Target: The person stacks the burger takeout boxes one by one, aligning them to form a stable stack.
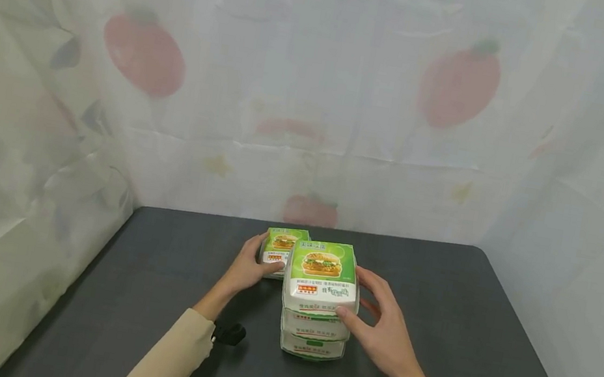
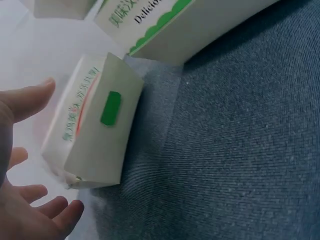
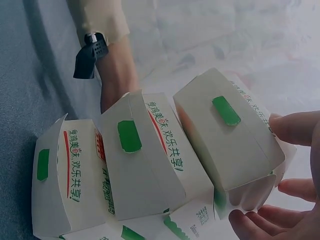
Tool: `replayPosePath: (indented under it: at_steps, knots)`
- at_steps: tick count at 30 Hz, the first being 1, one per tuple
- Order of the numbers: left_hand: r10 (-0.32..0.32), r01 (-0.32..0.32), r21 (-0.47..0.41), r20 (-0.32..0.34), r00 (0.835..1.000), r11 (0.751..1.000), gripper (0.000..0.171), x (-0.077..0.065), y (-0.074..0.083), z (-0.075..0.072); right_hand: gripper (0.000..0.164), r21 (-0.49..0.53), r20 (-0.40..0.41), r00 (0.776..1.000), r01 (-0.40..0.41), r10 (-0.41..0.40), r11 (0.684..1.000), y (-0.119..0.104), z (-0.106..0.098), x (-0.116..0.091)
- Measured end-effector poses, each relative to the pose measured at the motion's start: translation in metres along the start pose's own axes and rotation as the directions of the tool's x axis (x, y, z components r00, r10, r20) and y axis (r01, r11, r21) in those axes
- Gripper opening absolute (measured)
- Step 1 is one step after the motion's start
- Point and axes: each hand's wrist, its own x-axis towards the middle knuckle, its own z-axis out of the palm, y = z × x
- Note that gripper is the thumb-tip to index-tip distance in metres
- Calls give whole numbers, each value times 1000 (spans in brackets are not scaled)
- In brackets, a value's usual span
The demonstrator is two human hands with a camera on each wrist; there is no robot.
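Observation:
My right hand [image 1: 385, 327] grips a green and white burger box [image 1: 321, 274] at its right side, thumb on the near edge. That box sits above two like boxes [image 1: 315, 327] in a stack; in the right wrist view it leans at an angle with a gap to the middle box [image 3: 145, 155]. Behind and left of the stack, another burger box [image 1: 282, 246] lies on the table, partly hidden. Around its left and near sides is my left hand [image 1: 248, 269]. Its fingers are spread, with the thumb apart from the box in the left wrist view.
A dark table [image 1: 180, 248] lies under the boxes. White sheeting with a fruit print [image 1: 304, 176] hangs behind the table and along both sides. A black wrist device [image 1: 229, 334] is strapped at the left sleeve.

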Motion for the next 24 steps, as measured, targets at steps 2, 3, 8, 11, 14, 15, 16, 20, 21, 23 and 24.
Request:
replayPosePath:
  at_steps: [2, 3, 8, 11, 14, 15, 16, 20, 21, 23, 24]
  knots:
    - [-5, 5, 2, 15, 1000, 1000, 100, 1, -4, 1, 66, 4, 3, 1000, 0, 0, 1000, 0, 0, 0]
    - [-7, 7, 0, 21, 1000, 1000, 100, 2, -5, 2, 66, 6, 5, 1000, 0, 0, 1000, 0, 0, 0]
    - [-2, 2, 1, 42, 999, 1000, 95, 1, -9, 4, 66, 10, 7, 1000, -10, 10, 1000, 0, 1, 0]
    - [18, -19, 10, 32, 999, 1000, 92, 1, -11, 5, 66, 10, 5, 1000, -12, 12, 1000, 0, 1, 0]
    - [19, -20, 16, 16, 1000, 1000, 91, 2, -12, 5, 66, 8, 4, 1000, -10, 10, 1000, 0, 0, 1]
    - [18, -19, 20, 12, 1000, 1000, 90, 2, -13, 5, 66, 7, 4, 1000, -9, 9, 1000, 0, 0, 1]
    - [12, -13, 20, 11, 1000, 1000, 90, 1, -13, 6, 66, 7, 4, 1000, -8, 8, 1000, 0, 0, 1]
    - [17, -17, 13, 8, 1000, 1000, 90, 2, -11, 5, 66, 2, 4, 1000, -6, 6, 1000, 0, 1, 1]
    - [19, -19, 11, 7, 1000, 1000, 90, 2, -10, 4, 66, 1, 4, 1000, -5, 5, 1000, 0, 1, 1]
    - [26, -26, 0, 4, 1000, 1000, 90, 2, -8, 3, 67, -2, 3, 1000, -4, 4, 1000, 0, 1, 1]
    - [30, -30, -3, 3, 1000, 1000, 90, 2, -8, 2, 67, -2, 3, 1000, -3, 3, 1000, 0, 1, 1]
